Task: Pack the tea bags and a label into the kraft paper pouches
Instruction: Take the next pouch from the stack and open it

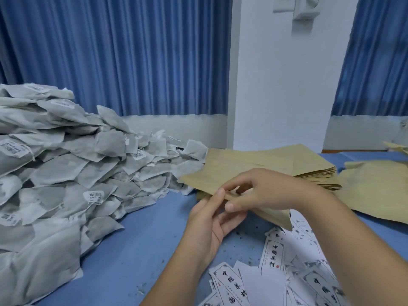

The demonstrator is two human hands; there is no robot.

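A kraft paper pouch (199, 178) is lifted off the stack of pouches (287, 161) at the centre. My left hand (209, 219) pinches its near edge from below, thumb on top. My right hand (260, 191) grips the same edge from above, fingers curled over it. A big heap of grey tea bags (66, 168) fills the left side of the blue table. White labels (273, 255) with black characters lie scattered at the lower right, under my right forearm.
More kraft pouches (375, 186) lie spread to the right of the stack. The blue table surface (143, 239) shows between the tea bag heap and the labels. Blue curtains and a white wall stand behind the table.
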